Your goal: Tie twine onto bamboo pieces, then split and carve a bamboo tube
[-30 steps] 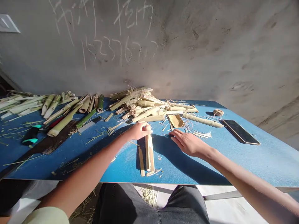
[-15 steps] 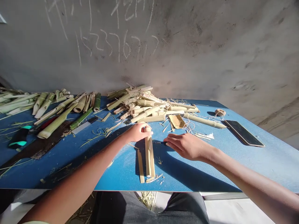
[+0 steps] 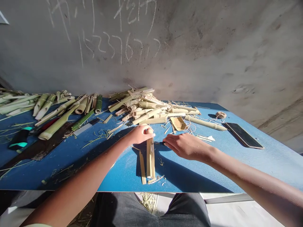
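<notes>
My left hand (image 3: 142, 134) is closed on the far end of a split bamboo piece (image 3: 150, 159), which lies lengthwise toward me on the blue table (image 3: 118, 176). My right hand (image 3: 183, 145) grips the dark handle of a knife (image 3: 160, 143). Its thin blade reaches left to the bamboo, just below my left hand; how deep it sits I cannot tell. A narrow bamboo strip (image 3: 142, 167) rests left of the piece, and small shavings (image 3: 156, 179) lie at its near end.
A heap of split bamboo (image 3: 151, 110) stands against the grey wall. At left are more bamboo lengths (image 3: 52, 129), a wide rusty blade (image 3: 42, 145) and a black-and-teal handle (image 3: 20, 138). On the right lie a twine ball (image 3: 221, 115) and a phone (image 3: 243, 135).
My right hand with the knife has shifted slightly left, closer to the bamboo. The bamboo's near end has swung slightly left, while my left hand keeps its hold.
</notes>
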The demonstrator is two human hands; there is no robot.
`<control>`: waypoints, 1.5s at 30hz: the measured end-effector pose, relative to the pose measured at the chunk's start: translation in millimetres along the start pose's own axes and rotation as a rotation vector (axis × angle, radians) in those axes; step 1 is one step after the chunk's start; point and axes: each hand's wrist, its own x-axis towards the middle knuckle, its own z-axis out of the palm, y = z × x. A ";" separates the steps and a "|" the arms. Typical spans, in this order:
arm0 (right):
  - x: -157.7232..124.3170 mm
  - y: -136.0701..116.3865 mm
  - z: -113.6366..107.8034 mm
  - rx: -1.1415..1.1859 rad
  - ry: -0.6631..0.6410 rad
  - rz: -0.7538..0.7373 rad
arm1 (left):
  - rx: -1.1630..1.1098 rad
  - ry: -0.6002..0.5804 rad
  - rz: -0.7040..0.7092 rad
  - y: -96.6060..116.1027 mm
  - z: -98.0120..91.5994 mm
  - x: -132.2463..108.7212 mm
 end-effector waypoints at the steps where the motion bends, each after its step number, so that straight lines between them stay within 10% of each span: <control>1: 2.2 -2.4 -3.4 -0.036 -0.010 0.004 | 0.003 -0.004 0.001 -0.1 -0.4 0.1; 21: 27.3 -21.5 -13.3 -0.326 -0.157 0.005 | 0.103 0.024 -0.045 8.8 7.3 -2.9; 29: 26.6 -19.3 -5.1 -0.243 -0.070 -0.007 | 0.084 0.077 -0.023 5.9 10.7 -6.9; 38: 36.8 -8.2 -10.9 0.017 -0.353 0.087 | 0.156 0.102 -0.011 11.4 11.3 -12.4; 45: 31.5 -16.5 -12.7 0.016 -0.305 0.121 | 0.156 0.092 -0.010 3.5 7.0 -9.7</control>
